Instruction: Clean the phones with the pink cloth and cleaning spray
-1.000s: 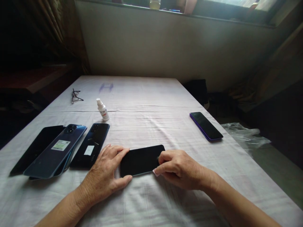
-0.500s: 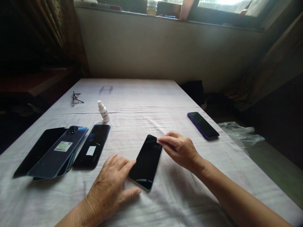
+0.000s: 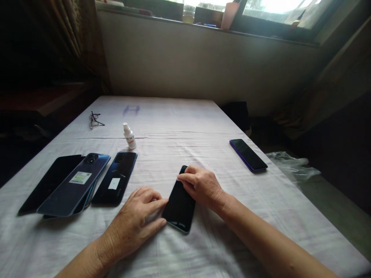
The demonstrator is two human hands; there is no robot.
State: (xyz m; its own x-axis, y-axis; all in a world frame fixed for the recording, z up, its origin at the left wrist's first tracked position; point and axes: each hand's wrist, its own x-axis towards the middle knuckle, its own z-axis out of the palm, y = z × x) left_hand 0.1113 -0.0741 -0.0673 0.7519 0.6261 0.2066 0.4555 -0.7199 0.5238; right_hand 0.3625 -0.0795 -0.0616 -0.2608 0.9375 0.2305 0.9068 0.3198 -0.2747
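A black smartphone [image 3: 180,206] lies screen up on the white cloth, between my hands. My left hand [image 3: 139,212] rests at its left edge, fingers stretched out and thumb apart, the tips touching the phone's side without gripping it. Over the upper part of the screen, my right hand [image 3: 204,186] is closed in a pinch. A small white wad [image 3: 179,178], perhaps tissue or cotton, peeks out at its fingertips; most of it is hidden. Left of my left hand lies a dark blue phone [image 3: 123,173], back up, with a white label.
Several stacked phones [image 3: 72,189] lie at the left. A white dropper bottle [image 3: 130,137] stands behind them, with eyeglasses [image 3: 95,120] farther back. A purple-edged phone [image 3: 248,155] is near the right edge of the table [image 3: 174,119]. Clear plastic [image 3: 292,164] lies beyond that edge.
My right hand has moved left, from the phone's upper right corner to across the upper screen. My left thumb has come up to the phone's lower left edge. The view has shifted slightly.
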